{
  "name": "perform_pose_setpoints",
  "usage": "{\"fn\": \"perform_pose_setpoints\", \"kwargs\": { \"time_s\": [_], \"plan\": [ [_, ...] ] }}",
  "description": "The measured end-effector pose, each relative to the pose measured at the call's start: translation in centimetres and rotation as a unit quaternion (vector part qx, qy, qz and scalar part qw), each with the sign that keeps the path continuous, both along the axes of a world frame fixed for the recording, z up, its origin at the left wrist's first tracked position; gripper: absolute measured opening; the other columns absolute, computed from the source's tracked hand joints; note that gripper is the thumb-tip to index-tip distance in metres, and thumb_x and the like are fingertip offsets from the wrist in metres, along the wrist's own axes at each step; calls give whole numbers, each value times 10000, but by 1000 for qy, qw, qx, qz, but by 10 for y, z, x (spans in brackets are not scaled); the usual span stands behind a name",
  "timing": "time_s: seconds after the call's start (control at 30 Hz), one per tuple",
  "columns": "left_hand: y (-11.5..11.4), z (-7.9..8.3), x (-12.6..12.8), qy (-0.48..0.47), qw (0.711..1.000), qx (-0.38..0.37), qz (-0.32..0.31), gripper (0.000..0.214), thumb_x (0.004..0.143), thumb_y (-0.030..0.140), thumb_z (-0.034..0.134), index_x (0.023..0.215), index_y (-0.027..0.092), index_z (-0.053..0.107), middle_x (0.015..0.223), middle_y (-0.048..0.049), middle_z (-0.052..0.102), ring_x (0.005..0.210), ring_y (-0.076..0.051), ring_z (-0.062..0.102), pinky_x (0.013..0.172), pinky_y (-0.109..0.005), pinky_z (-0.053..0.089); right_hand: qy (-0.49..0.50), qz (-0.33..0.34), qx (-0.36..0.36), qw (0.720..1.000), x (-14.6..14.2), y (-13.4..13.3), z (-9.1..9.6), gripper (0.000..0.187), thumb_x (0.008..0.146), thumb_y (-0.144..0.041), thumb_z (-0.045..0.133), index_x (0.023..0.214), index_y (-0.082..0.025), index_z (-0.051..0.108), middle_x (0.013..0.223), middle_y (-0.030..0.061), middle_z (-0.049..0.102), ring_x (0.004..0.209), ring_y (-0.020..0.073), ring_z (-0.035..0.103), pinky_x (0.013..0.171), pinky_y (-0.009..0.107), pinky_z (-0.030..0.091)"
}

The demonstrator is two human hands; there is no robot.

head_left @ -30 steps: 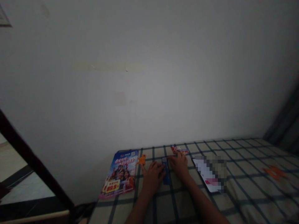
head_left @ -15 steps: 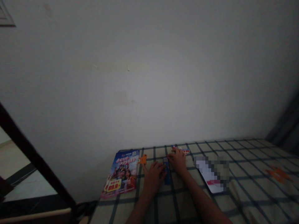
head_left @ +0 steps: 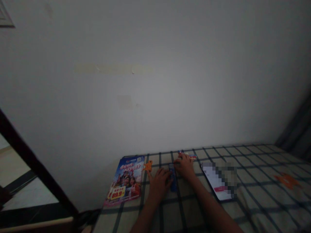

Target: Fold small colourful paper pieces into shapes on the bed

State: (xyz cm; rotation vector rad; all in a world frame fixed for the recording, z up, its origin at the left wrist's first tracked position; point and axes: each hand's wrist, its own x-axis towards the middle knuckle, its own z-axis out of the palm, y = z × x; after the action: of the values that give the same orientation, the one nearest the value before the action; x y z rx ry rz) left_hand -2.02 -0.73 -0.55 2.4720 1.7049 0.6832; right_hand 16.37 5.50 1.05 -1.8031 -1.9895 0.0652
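A narrow blue strip of printed paper [head_left: 173, 184], seemingly a folded leaflet, lies on the checked cloth between my hands. My left hand [head_left: 159, 181] rests palm down at its left side, fingertips on the strip and thumb stretched out to the left. At the strip's upper right is my right hand [head_left: 185, 165], palm down with its fingers bent and apart, thumb side close to the top edge. Under and beyond its fingers shows a red, white and blue printed piece [head_left: 193, 157], mostly covered by the hand.
Left of my hands lies a stack of colourful leaflets [head_left: 127, 178]. An orange cut-out shape [head_left: 147, 166] sits beside it. A phone [head_left: 216, 183] with its screen lit lies to the right, partly blurred. Another orange shape [head_left: 288, 180] is farther right. Behind the checked cloth [head_left: 257, 161] rises a wall [head_left: 170, 97].
The view has shifted very slightly. Both hands and the blue strip keep nearly the same places.
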Motion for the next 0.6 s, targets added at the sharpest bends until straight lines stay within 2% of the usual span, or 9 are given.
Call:
{"fn": "perform_pose_setpoints", "kwargs": {
  "time_s": [0.23, 0.4, 0.6],
  "plan": [
    [2, -3, 0, 13, 1000, 2, 10, 328, 957, 446, 538, 1271, 423, 630, 1302, -5, 652, 1293, -286, 504, 1177, -678, 139, -21, 16, -22, 999, 7, -7, 1, 338, 798, -417, 737, 1130, -402, 680, 1411, 29, 481, 1363, 289, 336, 1095, 494, 269],
    [3, -5, 0, 6, 1000, 5, 9, 330, 956, 448, 544, 1277, 434, 621, 1325, 4, 638, 1308, -288, 493, 1177, -705, 84, -31, 18, -54, 998, 10, -14, 1, 442, 768, -447, 751, 1194, -415, 638, 1472, 31, 428, 1391, 318, 305, 1080, 523, 295],
    [3, -6, -1, 0, 1000, -5, 9, 337, 958, 437, 543, 1289, 440, 609, 1334, 2, 639, 1318, -293, 483, 1164, -730, 42, -12, 37, -70, 997, 9, -21, 4, 456, 749, -428, 757, 1189, -406, 639, 1422, 48, 471, 1369, 316, 332, 1049, 520, 335]
  ]
}}
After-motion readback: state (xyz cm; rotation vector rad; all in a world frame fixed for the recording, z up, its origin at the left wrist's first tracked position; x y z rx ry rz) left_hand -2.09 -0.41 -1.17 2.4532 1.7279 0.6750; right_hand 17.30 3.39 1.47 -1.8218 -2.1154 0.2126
